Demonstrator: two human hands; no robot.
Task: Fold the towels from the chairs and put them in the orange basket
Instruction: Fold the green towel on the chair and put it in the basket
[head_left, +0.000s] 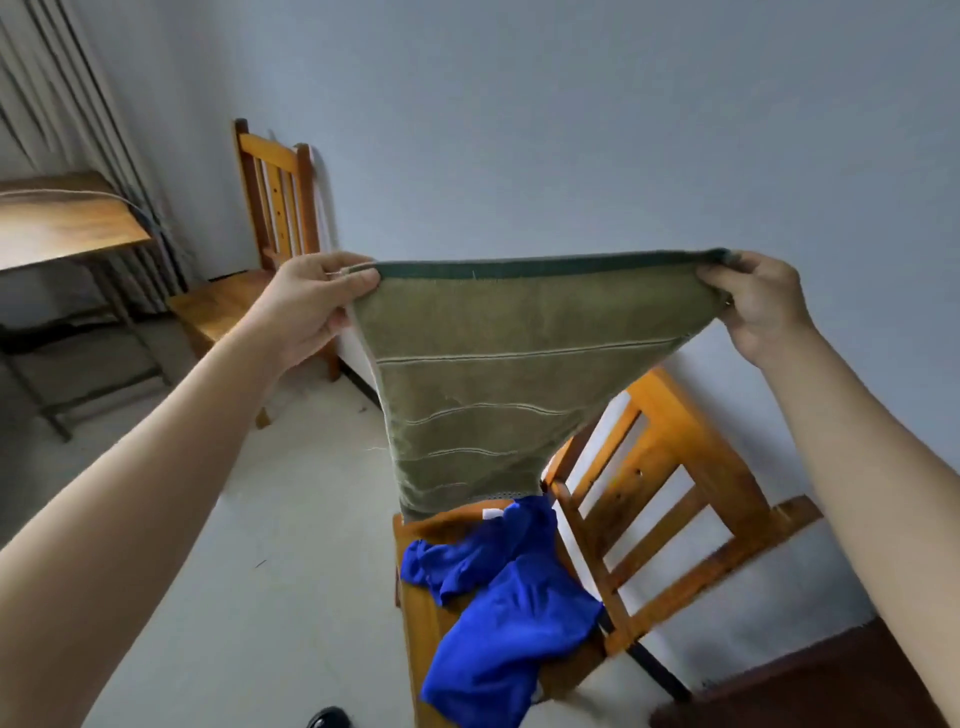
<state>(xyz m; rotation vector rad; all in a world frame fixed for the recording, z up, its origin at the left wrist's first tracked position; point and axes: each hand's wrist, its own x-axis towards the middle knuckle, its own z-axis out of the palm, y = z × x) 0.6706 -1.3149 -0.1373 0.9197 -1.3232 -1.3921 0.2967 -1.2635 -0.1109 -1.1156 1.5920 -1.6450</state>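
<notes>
An olive-green towel (483, 374) with a dark green top hem and pale stripes hangs in the air in front of me, stretched wide. My left hand (306, 306) pinches its top left corner and my right hand (753, 306) pinches its top right corner. The towel's lower end dangles just above a wooden chair (675, 488) below. A crumpled blue towel (498, 608) lies on that chair's seat and spills over its front edge. The orange basket is out of sight.
A second wooden chair (270, 208) stands against the grey wall at the back left, its seat bare. A wooden table (62, 218) with metal legs is at the far left by a curtain. Pale floor lies between the chairs. A dark shoe tip (327, 719) shows at the bottom.
</notes>
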